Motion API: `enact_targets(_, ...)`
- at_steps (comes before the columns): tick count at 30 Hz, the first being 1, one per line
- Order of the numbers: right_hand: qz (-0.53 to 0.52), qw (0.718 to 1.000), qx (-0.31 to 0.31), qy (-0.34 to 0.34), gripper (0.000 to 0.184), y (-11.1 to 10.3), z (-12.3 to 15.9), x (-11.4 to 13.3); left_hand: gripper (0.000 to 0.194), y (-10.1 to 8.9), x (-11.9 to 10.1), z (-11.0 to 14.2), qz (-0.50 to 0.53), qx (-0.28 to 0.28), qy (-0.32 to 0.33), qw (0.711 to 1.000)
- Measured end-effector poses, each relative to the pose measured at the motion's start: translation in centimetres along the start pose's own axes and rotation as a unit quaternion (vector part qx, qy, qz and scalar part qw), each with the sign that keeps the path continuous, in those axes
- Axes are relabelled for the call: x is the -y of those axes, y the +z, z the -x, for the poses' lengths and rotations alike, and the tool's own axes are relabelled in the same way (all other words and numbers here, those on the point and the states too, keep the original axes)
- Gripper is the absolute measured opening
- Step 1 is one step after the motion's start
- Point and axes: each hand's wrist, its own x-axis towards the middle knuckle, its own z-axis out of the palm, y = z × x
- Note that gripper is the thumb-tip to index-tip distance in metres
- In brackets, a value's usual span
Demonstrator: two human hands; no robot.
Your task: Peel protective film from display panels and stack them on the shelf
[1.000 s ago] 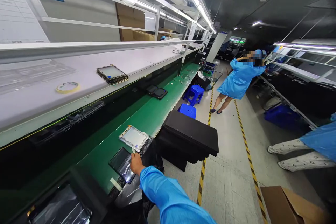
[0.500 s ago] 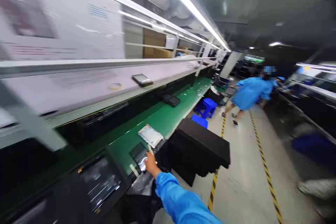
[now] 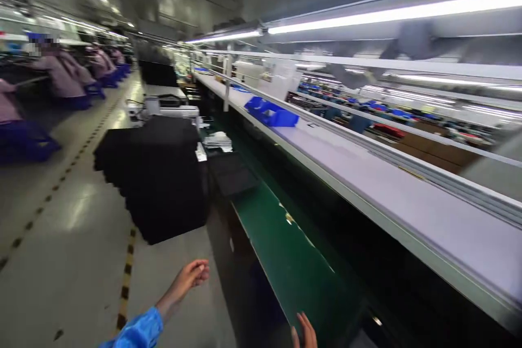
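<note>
My left hand (image 3: 193,274), in a blue sleeve, hangs over the floor to the left of the green bench (image 3: 281,239). Its fingers are loosely curled together, and nothing shows in them. At the bottom edge my right hand (image 3: 305,331) is only partly in view, beside the near part of the green bench top. Its fingers are apart and I see nothing held. A dark framed item (image 3: 365,331) lies at the lower right, mostly dim and cut off. Ahead of my left hand stands a tall stack of black trays (image 3: 155,174).
A pale shelf (image 3: 342,157) with blue bins (image 3: 271,112) runs above the bench. A dark flat tray (image 3: 232,174) and a white stack (image 3: 218,141) lie farther along it. Several seated people in pink work across the aisle (image 3: 81,212), which has striped floor tape.
The view has swung round to the left, so the bench now lies on the right. The hand that reached to a flat device on the bench is away from it; both hands now show.
</note>
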Motion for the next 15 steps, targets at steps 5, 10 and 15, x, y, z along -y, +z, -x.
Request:
enact_targets(5, -0.016, 0.990, 0.130, -0.059, 0.051, 11.6, -10.4, 8.0, 0.021, -12.4, -5.5, -2.8, 0.033, -0.163, 0.069, 0.984)
enact_targets(10, 0.034, 0.970, 0.201, -0.134, 0.050, 23.5, -22.2, 14.6, 0.037, -15.8, -8.4, -6.2, 0.052, -0.185, 0.062, 0.979)
enact_targets(15, 0.061, 0.951, 0.242, -0.182, 0.052, 34.9, -31.7, 18.4, 0.062, -13.8, -7.7, -12.0, 0.058, -0.219, 0.008, 0.974)
